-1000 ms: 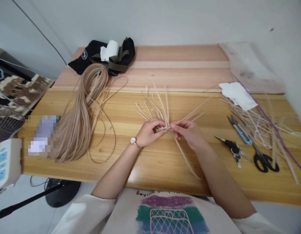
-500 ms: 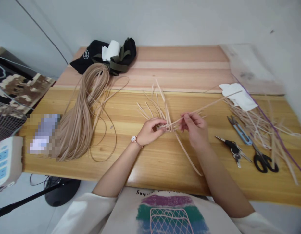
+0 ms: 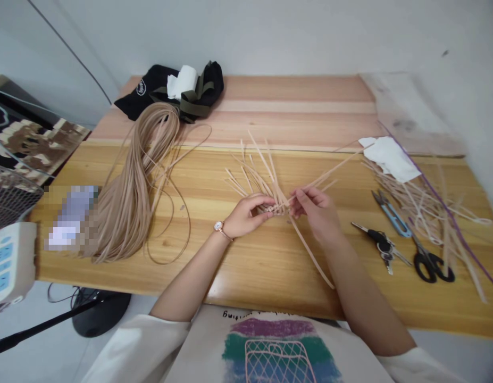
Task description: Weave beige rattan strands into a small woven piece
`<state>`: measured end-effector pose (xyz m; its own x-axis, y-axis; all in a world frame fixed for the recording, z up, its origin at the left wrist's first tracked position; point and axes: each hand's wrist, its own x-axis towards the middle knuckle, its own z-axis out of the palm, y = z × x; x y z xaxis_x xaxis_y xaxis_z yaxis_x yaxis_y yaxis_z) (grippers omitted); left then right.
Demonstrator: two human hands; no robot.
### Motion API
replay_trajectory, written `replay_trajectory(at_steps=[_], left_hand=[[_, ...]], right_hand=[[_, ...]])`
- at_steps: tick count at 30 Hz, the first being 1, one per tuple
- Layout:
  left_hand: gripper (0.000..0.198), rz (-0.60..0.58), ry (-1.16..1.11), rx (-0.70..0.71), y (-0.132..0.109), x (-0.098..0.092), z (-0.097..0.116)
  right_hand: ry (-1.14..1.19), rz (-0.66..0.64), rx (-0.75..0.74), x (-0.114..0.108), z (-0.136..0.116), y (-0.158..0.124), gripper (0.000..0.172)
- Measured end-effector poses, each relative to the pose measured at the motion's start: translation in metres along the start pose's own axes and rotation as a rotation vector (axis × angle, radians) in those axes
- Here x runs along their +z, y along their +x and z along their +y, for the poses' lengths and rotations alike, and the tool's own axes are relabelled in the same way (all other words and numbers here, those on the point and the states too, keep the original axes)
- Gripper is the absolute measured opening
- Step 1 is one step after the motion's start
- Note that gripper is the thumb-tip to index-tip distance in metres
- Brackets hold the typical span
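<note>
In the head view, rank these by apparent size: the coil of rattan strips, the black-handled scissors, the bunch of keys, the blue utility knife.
1. The coil of rattan strips
2. The black-handled scissors
3. The bunch of keys and the blue utility knife look about alike, so I won't rank them.

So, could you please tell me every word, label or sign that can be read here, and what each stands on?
Cream T-shirt: one dark printed line, upside down, too blurred to read.
Black cloth bag: round white logo, too small to read.
White power strip: blue panels with markings, too blurred to read.
</note>
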<state>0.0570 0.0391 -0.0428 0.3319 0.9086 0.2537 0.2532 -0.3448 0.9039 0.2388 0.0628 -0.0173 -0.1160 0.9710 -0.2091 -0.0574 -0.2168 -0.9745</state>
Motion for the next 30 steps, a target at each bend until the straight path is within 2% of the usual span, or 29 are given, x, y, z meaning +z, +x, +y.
replay_trajectory(at_steps=[6, 12, 21, 30], left_hand=[[0.022, -0.012, 0.007, -0.008, 0.001, -0.001, 0.000], [0.022, -0.014, -0.015, 0.010, 0.000, -0.001, -0.001], [0.020, -0.007, 0.009, 0.029, 0.000, -0.001, -0.004], [0.021, -0.026, -0.016, 0.078, 0.001, -0.002, -0.006]], right_hand=[[-0.011, -0.044, 0.027, -0.003, -0.001, 0.000, 0.030], [-0.074, -0.150, 0.000, -0.007, -0.004, -0.003, 0.026], [-0.156, -0.107, 0.047, -0.011, -0.004, 0.001, 0.017], [-0.176, -0.161, 0.079, -0.012, -0.001, 0.001, 0.016]])
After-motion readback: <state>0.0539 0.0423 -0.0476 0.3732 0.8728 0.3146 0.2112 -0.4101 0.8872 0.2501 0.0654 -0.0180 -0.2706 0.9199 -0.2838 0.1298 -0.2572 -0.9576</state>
